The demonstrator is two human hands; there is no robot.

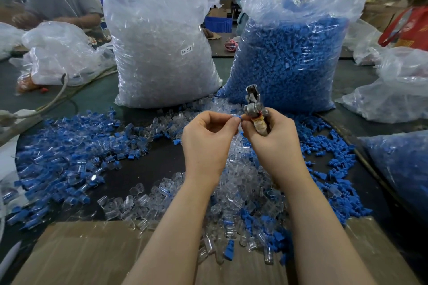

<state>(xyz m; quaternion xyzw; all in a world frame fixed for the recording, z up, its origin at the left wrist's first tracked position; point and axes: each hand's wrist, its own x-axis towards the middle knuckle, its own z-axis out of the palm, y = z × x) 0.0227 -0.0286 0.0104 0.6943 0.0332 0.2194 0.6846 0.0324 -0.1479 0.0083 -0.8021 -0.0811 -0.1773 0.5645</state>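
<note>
My right hand (272, 139) grips a worn metal hand tool (254, 109) by its taped handle, the metal head pointing up. My left hand (208, 133) pinches a small clear plastic piece with a blue tip (237, 118) between thumb and fingertips, held against the tool's side. Both hands hover above a heap of loose clear plastic caps (240, 192). Loose blue plugs (333, 169) lie to the right. Assembled clear-and-blue pieces (69, 157) are spread to the left.
Two tall plastic sacks stand behind: one of clear caps (162, 53), one of blue plugs (289, 58). Further bags lie at right (398, 90) and left (62, 53). Cardboard (81, 254) lines the near edge. A grey cable (53, 102) crosses the left. Other people sit at the back.
</note>
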